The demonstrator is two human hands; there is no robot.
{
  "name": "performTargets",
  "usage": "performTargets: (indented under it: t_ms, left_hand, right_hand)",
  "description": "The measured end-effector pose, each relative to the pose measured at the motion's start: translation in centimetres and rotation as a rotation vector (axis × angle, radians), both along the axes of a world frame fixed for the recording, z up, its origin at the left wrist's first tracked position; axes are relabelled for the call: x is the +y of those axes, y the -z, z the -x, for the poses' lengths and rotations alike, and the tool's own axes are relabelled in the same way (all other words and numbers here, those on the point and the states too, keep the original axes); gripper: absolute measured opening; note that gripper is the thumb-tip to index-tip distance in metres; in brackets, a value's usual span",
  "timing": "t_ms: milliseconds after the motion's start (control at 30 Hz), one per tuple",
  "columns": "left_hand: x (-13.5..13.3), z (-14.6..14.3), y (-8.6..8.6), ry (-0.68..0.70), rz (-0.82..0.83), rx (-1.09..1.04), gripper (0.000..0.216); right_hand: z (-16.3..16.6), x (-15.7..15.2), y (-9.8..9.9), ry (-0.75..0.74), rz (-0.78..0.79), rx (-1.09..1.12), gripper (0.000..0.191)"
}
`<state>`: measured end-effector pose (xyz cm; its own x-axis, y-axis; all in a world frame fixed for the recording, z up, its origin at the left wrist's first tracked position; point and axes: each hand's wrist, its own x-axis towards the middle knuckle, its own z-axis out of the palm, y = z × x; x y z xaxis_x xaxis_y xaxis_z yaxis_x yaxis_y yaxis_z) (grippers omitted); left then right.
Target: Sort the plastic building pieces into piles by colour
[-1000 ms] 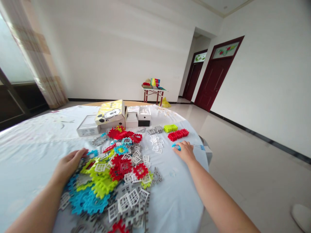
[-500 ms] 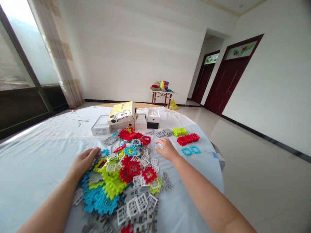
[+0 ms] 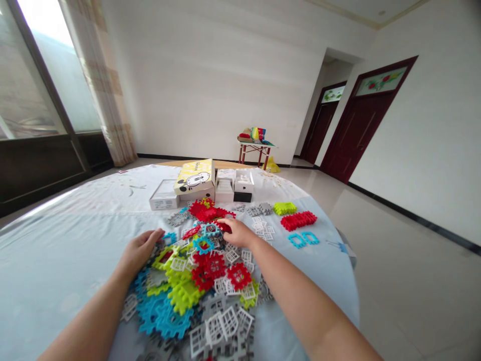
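Here's our heap of plastic pieces [image 3: 203, 268], lying between our hands and nearer us. Our right hand [image 3: 236, 232] has fingers part-curled at a red piece [image 3: 226, 227]; whether it's gripped, we can't tell. Our left hand [image 3: 145, 246], fingers close together, sits beside a blue piece [image 3: 170, 236], any hold hidden. Right of both, blue frames [image 3: 302, 242] lie on the table [image 3: 75, 255].

Big messy pile of tiles [image 3: 203, 271] on the table [image 3: 75, 271]. Left hand [image 3: 142, 250] is at its 10 o'clock edge, right hand [image 3: 238, 233] around 1, fingers at a red tile [image 3: 226, 227]. Green stack [image 3: 284, 208] and red stack [image 3: 299, 220] at 2, boxes [image 3: 195, 178] at 12.
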<state>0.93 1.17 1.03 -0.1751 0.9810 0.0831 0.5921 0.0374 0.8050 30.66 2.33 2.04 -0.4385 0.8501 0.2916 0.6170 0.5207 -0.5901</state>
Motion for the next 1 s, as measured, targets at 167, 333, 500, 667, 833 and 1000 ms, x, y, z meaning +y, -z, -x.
performTargets:
  t_ms: [167, 333, 500, 667, 833, 1000]
  left_hand:
    - [0.0, -0.1, -0.1, -0.003, 0.002, 0.039, 0.051]
    - [0.1, -0.1, 0.0, 0.000, -0.012, 0.042, 0.051]
    - [0.2, 0.0, 0.1, 0.007, -0.030, 0.052, 0.051]
    - [0.1, 0.0, 0.0, 0.007, -0.029, 0.063, 0.048]
    - [0.0, -0.2, -0.3, -0.001, -0.022, 0.081, 0.049]
    - [0.2, 0.0, -0.3, 0.001, 0.007, 0.086, 0.048]
  right_hand:
    - [0.7, -1.0, -0.8, -0.061, -0.056, -0.056, 0.053]
    - [1.7, -1.3, -1.6, -0.067, -0.145, -0.132, 0.055]
    - [3.1, -1.1, -1.6, -0.091, -0.104, -0.247, 0.054]
    - [3.7, -1.1, -2.1, -0.099, -0.160, -0.316, 0.049]
    - [3.9, -0.9, -2.5, -0.095, -0.136, -0.359, 0.043]
    - [4.2, -0.8, -2.5, -0.073, -0.101, -0.360, 0.049]
